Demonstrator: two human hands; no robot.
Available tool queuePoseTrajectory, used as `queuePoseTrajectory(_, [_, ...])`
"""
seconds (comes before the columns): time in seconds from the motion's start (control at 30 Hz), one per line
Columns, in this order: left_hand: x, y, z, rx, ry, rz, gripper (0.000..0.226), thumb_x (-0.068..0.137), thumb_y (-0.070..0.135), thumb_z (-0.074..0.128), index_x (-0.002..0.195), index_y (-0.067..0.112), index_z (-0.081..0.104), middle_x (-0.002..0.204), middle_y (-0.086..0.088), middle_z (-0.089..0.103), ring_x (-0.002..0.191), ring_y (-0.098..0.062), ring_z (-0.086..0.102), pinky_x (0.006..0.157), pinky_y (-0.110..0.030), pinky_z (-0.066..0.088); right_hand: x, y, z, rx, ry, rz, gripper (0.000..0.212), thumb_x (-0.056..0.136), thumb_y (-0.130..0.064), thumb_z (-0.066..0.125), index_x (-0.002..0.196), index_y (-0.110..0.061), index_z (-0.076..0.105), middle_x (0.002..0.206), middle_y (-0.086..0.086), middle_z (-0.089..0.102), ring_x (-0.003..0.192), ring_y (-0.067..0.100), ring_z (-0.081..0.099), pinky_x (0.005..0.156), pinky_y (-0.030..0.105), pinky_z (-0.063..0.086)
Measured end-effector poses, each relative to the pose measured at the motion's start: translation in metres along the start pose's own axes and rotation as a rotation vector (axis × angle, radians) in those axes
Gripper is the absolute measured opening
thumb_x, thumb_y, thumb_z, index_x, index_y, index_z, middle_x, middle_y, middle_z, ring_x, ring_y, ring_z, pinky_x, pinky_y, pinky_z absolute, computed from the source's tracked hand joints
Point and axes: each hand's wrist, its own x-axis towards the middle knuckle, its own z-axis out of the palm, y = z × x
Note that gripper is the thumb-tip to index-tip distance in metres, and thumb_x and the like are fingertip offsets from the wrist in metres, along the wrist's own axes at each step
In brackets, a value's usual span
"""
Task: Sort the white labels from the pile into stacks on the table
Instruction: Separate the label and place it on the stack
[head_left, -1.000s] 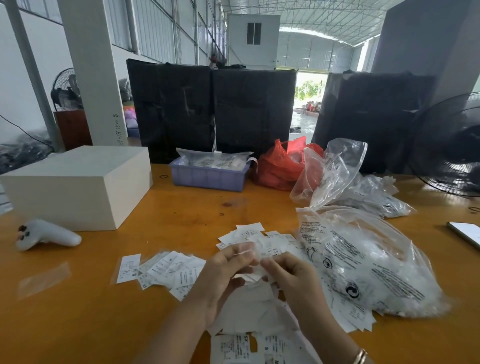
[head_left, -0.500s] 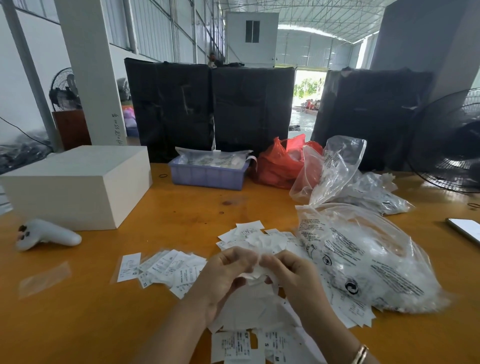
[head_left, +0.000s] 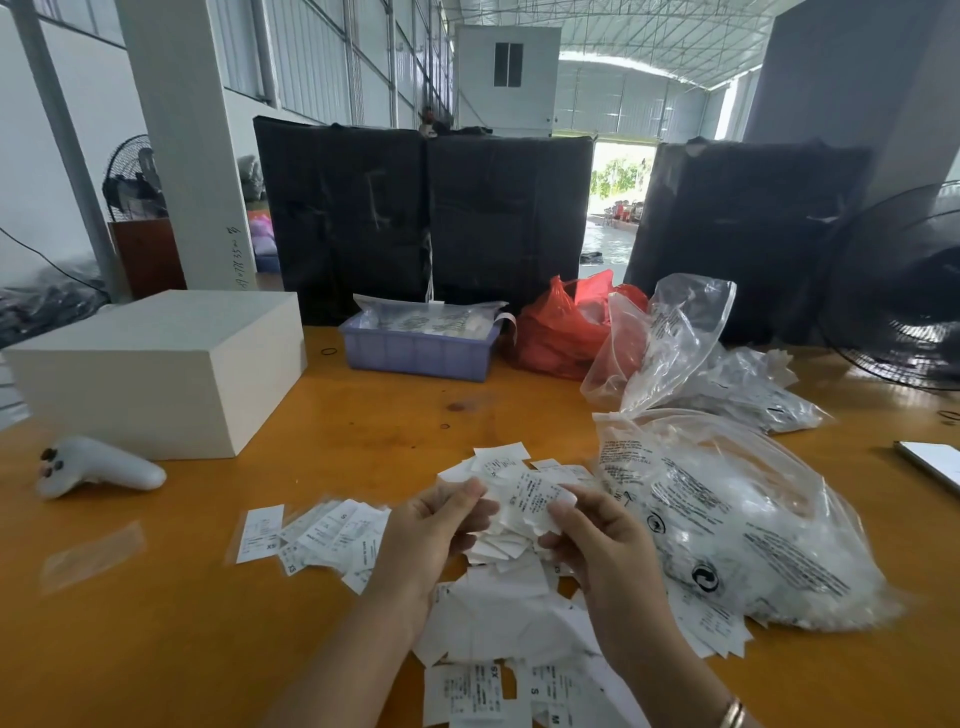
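Note:
A loose pile of white labels (head_left: 511, 587) lies on the orange table (head_left: 156, 649) in front of me. My left hand (head_left: 434, 530) and my right hand (head_left: 597, 540) both pinch a small bunch of printed white labels (head_left: 530, 499) held just above the pile. A fanned row of labels (head_left: 317, 532) lies to the left of my hands. More labels marked S and M (head_left: 493, 691) lie near the table's front edge. Further labels (head_left: 501, 460) lie behind my hands.
A big clear plastic bag of labels (head_left: 737, 525) lies at my right, with more clear bags (head_left: 670, 338) behind it. A white box (head_left: 156, 364) and a white controller (head_left: 98, 467) sit at left. A purple bin (head_left: 418, 351), red bag (head_left: 561, 332), fan (head_left: 904, 291) and a phone (head_left: 932, 460) stand around.
My hands have spread slightly apart and lifted the bunch, so a printed label now shows between my fingers. The piles on the table have not moved.

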Motion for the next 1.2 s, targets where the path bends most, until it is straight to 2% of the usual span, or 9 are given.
queuePoseTrajectory(0.17, [0.0004,0.0001,0.0005,-0.015,0.011,-0.012,0.017,0.065,0.046,0.070,0.067,0.030,0.077,0.081,0.000,0.076,0.067,-0.004,0.069,0.056,-0.015,0.050,0.0007,-0.0031,-0.0021,0.221,0.006,0.036,0.010,0.069,-0.010,0.071,0.068,-0.020,0.073,0.069,0.007,0.064,0.057,0.017,0.062,0.050,0.021,0.051])
queuePoseTrajectory(0.27, [0.0003,-0.0013,0.0005,-0.033,0.005,-0.029,0.022,0.063,0.044,0.072,0.067,0.023,0.077,0.081,-0.002,0.076,0.067,-0.005,0.070,0.060,-0.020,0.051,0.0003,-0.0015,-0.0013,0.110,0.017,0.027,0.015,0.077,-0.002,0.069,0.072,-0.017,0.070,0.068,0.007,0.064,0.056,0.017,0.061,0.051,0.022,0.051])
queuePoseTrajectory(0.4, [0.0002,-0.0014,0.0012,-0.072,-0.002,-0.048,0.023,0.061,0.041,0.073,0.069,0.019,0.075,0.081,-0.004,0.076,0.067,-0.008,0.070,0.065,-0.025,0.050,-0.0001,-0.0008,-0.0007,0.008,0.068,0.023,0.010,0.084,0.002,0.065,0.082,-0.008,0.065,0.067,0.007,0.065,0.056,0.017,0.061,0.053,0.023,0.052])
queuePoseTrajectory(0.57, [0.0012,-0.0008,0.0008,-0.078,-0.002,-0.048,0.025,0.062,0.039,0.073,0.075,0.018,0.074,0.082,-0.005,0.076,0.067,-0.008,0.070,0.063,-0.023,0.051,0.0002,-0.0021,-0.0023,0.007,0.099,0.012,0.005,0.085,0.000,0.064,0.086,-0.005,0.064,0.067,0.004,0.067,0.057,0.016,0.063,0.053,0.023,0.053])
queuePoseTrajectory(0.7, [0.0015,-0.0014,0.0016,-0.062,0.011,-0.053,0.035,0.061,0.040,0.073,0.084,0.013,0.071,0.079,-0.003,0.076,0.067,-0.008,0.071,0.060,-0.021,0.052,-0.0007,-0.0003,0.0006,-0.139,0.084,-0.042,0.006,0.085,0.001,0.065,0.086,-0.004,0.064,0.069,0.008,0.069,0.058,0.019,0.066,0.052,0.021,0.052])
queuePoseTrajectory(0.8, [0.0025,-0.0019,0.0014,-0.058,0.025,-0.063,0.033,0.063,0.038,0.073,0.083,0.012,0.072,0.076,-0.001,0.075,0.066,-0.008,0.071,0.057,-0.019,0.053,-0.0009,0.0017,0.0016,-0.223,0.062,-0.085,0.007,0.084,0.003,0.065,0.085,-0.004,0.064,0.064,0.005,0.069,0.057,0.019,0.067,0.051,0.018,0.050])
queuePoseTrajectory(1.0, [0.0033,-0.0036,-0.0009,-0.002,0.001,-0.056,0.022,0.078,0.035,0.069,0.083,0.014,0.072,0.082,-0.001,0.076,0.072,-0.009,0.072,0.060,-0.019,0.051,0.0024,0.0035,-0.0023,-0.177,0.128,-0.083,0.007,0.086,-0.002,0.065,0.083,-0.008,0.066,0.073,0.007,0.071,0.060,0.020,0.068,0.054,0.022,0.053])
queuePoseTrajectory(1.2, [0.0021,-0.0033,-0.0001,-0.029,-0.020,-0.097,0.030,0.068,0.041,0.069,0.083,0.015,0.074,0.084,-0.004,0.076,0.071,-0.009,0.072,0.061,-0.021,0.050,0.0005,0.0054,-0.0013,-0.140,0.147,-0.131,0.011,0.087,-0.005,0.064,0.080,-0.012,0.066,0.072,0.006,0.071,0.066,0.023,0.071,0.056,0.021,0.054])
